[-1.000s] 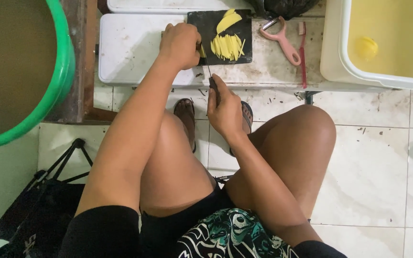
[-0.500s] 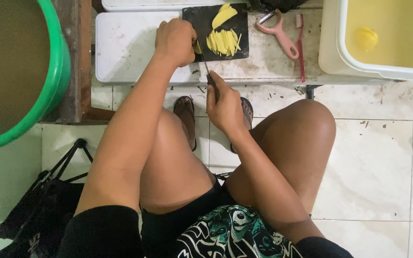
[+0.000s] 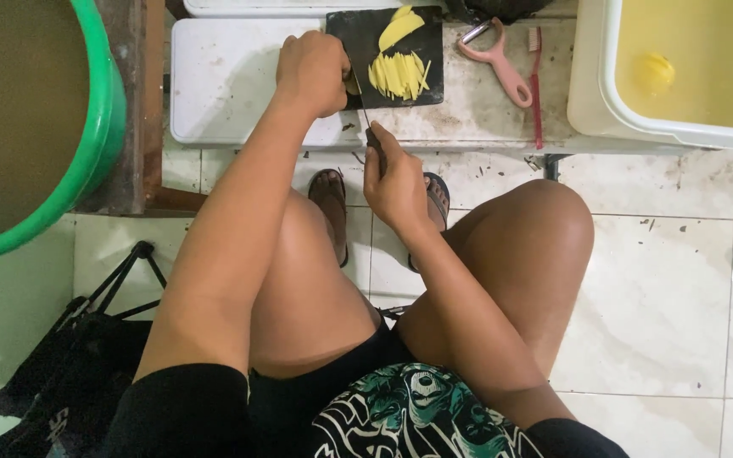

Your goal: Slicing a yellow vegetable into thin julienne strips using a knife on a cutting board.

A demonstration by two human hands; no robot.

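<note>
Yellow piece (image 3: 351,85): pinned under your left grip (image 3: 314,72) at the near-left corner of the black cutting board (image 3: 383,30); mostly hidden by the knuckles.
Left grip: clenched down over the yellow piece, fingers curled, on the board's left edge.
Right grip (image 3: 396,182): grasping the dark handle of the knife (image 3: 368,119), just nearer you than the left grip.
Knife: thin blade runs from your right grip up to the yellow piece, beside the left grip's fingers.
Cut strips (image 3: 399,75): pile of thin yellow sticks on the board, just right of the left grip.
Yellow slices (image 3: 400,27): flat pieces beyond the strips, at the board's far end.
Worktop (image 3: 231,85): low, white, stained; carries the board.
Peeler (image 3: 494,61): pink, well to the right of both grips.
Toothbrush (image 3: 537,85): red, just beside the peeler.
Tub (image 3: 591,76): cream, far right, holding yellowish water.
Basin (image 3: 99,144): green, far left.
</note>
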